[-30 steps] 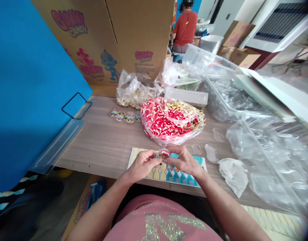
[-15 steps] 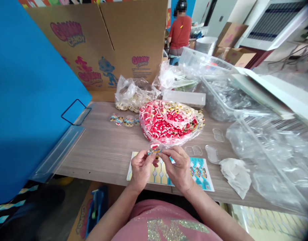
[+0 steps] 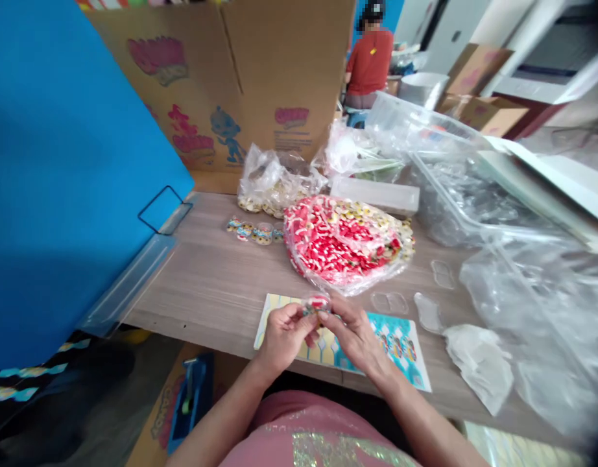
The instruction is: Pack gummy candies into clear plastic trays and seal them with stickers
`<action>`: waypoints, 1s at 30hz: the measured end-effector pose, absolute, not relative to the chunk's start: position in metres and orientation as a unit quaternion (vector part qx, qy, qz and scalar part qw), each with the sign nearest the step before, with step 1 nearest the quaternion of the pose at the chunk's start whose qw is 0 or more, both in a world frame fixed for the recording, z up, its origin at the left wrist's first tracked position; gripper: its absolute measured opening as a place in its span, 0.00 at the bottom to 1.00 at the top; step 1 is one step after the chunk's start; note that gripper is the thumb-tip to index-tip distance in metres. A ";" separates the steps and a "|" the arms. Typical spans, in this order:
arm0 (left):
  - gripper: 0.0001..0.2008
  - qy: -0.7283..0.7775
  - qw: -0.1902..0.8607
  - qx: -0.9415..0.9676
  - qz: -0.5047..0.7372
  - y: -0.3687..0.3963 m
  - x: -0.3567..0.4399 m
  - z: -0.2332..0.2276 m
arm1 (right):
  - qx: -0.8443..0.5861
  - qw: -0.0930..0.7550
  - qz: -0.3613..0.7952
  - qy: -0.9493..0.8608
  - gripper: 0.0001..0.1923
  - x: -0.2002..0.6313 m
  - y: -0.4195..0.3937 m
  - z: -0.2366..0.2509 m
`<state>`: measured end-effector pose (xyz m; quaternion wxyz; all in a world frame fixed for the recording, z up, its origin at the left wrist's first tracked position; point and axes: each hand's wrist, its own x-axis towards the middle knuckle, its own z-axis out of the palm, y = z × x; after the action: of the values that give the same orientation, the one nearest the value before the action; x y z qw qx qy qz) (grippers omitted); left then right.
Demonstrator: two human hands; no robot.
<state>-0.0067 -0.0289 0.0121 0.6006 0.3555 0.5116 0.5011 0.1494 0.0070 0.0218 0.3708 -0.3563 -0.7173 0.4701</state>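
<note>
Both hands have dropped slightly; left hand (image 3: 284, 334) and right hand (image 3: 356, 337) pinch the small candy blister (image 3: 317, 303), light, slippery, crushable: grip its rim, bag of gummies (image 3: 350, 243) at twelve o'clock.

Bare table (image 3: 216, 285) lying open left of the hands. Candy bag (image 3: 347, 243) blocking just ahead. Blue board (image 3: 70, 162) walling the left edge. Plastic sheeting (image 3: 532, 305) and bin (image 3: 454, 188) crowding the right. Box (image 3: 260, 78) closing the rear.

Single head-worn view — forward and down, close over table (image 3: 216, 285)
</note>
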 end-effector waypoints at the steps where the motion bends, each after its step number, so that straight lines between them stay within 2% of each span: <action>1: 0.23 0.507 0.617 0.336 0.499 -0.030 -0.005 0.010 | -0.369 0.363 0.448 -0.729 0.16 0.152 0.007 0.022; 4: 0.25 0.475 0.647 0.316 0.506 -0.029 -0.005 0.002 | -0.370 0.332 0.421 -0.759 0.18 0.157 0.013 0.021; 8: 0.17 0.476 0.605 0.368 0.522 -0.028 -0.011 -0.006 | -0.347 0.281 0.456 -0.770 0.13 0.159 0.020 0.017; 12: 0.12 0.491 0.553 0.439 0.510 -0.032 -0.012 -0.008 | -0.373 0.337 0.445 -0.741 0.14 0.156 0.018 0.006; 15: 0.12 0.496 0.568 0.454 0.474 -0.022 -0.017 -0.007 | -0.378 0.342 0.416 -0.753 0.16 0.152 0.017 -0.006; 18: 0.14 0.531 0.567 0.461 0.429 0.006 -0.050 0.007 | -0.393 0.354 0.341 -0.777 0.10 0.152 0.019 -0.016; 21: 0.13 0.631 0.456 0.459 0.429 0.050 -0.112 0.031 | -0.419 0.373 0.231 -0.795 0.23 0.163 0.017 -0.020; 22: 0.11 0.677 0.404 0.446 0.423 0.069 -0.134 0.037 | -0.426 0.369 0.206 -0.799 0.23 0.168 0.015 -0.021; 24: 0.10 0.754 0.322 0.445 0.359 0.113 -0.171 0.042 | -0.442 0.353 0.167 -0.808 0.16 0.180 0.010 -0.023; 26: 0.09 0.783 0.305 0.476 0.261 0.155 -0.195 0.037 | -0.470 0.313 0.120 -0.817 0.11 0.195 0.006 -0.028; 28: 0.06 0.794 0.302 0.490 0.195 0.184 -0.205 0.029 | -0.512 0.271 0.061 -0.813 0.10 0.214 0.004 -0.032; 30: 0.07 0.807 0.256 0.512 0.142 0.197 -0.209 0.026 | -0.564 0.249 0.011 -0.787 0.10 0.237 0.004 -0.033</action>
<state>-0.2090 0.1966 0.0258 0.2560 0.5123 0.8075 0.1415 0.2366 0.0042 -0.0330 0.2491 -0.5640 -0.7872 0.0113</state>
